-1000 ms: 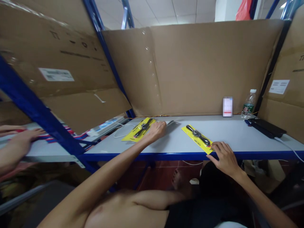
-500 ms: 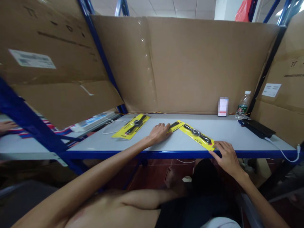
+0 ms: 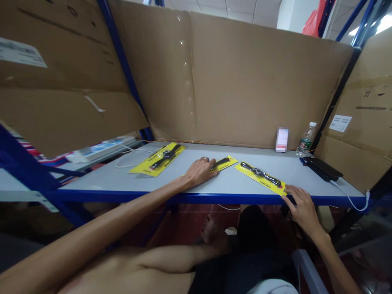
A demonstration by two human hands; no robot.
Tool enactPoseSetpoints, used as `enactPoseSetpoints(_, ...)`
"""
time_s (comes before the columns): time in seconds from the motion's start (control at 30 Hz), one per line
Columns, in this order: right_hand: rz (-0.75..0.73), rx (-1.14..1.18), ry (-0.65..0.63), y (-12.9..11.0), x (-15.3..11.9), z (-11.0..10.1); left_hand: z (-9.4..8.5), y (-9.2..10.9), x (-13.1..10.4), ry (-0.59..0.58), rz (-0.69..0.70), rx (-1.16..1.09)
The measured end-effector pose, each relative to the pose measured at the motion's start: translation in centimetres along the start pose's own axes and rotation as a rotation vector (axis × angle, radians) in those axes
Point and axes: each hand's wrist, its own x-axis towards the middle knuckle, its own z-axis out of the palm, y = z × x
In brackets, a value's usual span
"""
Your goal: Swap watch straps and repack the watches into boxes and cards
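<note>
Three spokeshaves on yellow cards lie on the grey table. The left carded spokeshave [image 3: 165, 156] lies slanted, apart from both hands. My left hand [image 3: 201, 170] is over the middle carded spokeshave [image 3: 225, 162], fingers curled on it and covering much of its left part. With thumb and fingers, my right hand [image 3: 299, 201] pinches the near right end of the right carded spokeshave [image 3: 260, 173], at the table's front edge. This card lies tilted, its far end close to the middle card, with a small gap between them.
A phone [image 3: 281, 140] and a water bottle [image 3: 306, 140] stand at the back right. A black device [image 3: 324, 168] with a white cable lies before them. Cardboard [image 3: 239, 81] walls in the back and sides. A power strip [image 3: 104, 149] is beyond the left side.
My right hand has moved the right carded spokeshave to the right, so a gap now separates it from the middle one. The view has shifted a little.
</note>
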Motion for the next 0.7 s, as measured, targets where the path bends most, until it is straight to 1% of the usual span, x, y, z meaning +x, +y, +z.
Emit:
enactPoseSetpoints(0.17, -0.017, -0.013, -0.063, -0.2, 0.9, -0.2, -0.4, -0.1, 0.2, 0.004, -0.062, -0.032)
enactPoseSetpoints(0.33, 0.012, 0.028, -0.151, -0.2, 2.5, -0.6, -0.6, -0.2, 0.3, -0.023, -0.106, 0.009)
enactPoseSetpoints(0.4, 0.021, 0.054, -0.176, -0.1, 2.8, -0.7, -0.4, -0.1, 0.2, -0.007, -0.098, 0.035)
enactPoseSetpoints(0.43, 0.023, 0.072, -0.185, 0.0, 2.8, -0.8, -0.3, 0.0, 0.2, 0.014, -0.066, 0.041)
enactPoseSetpoints(0.5, 0.024, 0.116, -0.193, 0.1, 2.9, -0.8, 0.1, 0.4, 0.1, 0.051, 0.064, 0.019)
enactPoseSetpoints(0.57, 0.032, 0.155, -0.191, 0.4, 2.9, -0.8, 0.5, 1.0, 0.3, 0.046, 0.210, -0.042)
enactPoseSetpoints(0.6, 0.038, 0.168, -0.191, 0.5, 2.9, -0.8, 0.8, 1.3, 0.4, 0.027, 0.259, -0.074)
enactPoseSetpoints(0.7, 0.063, 0.181, -0.195, 0.7, 3.1, -0.6, 1.5, 2.2, 1.2, -0.028, 0.303, -0.124)
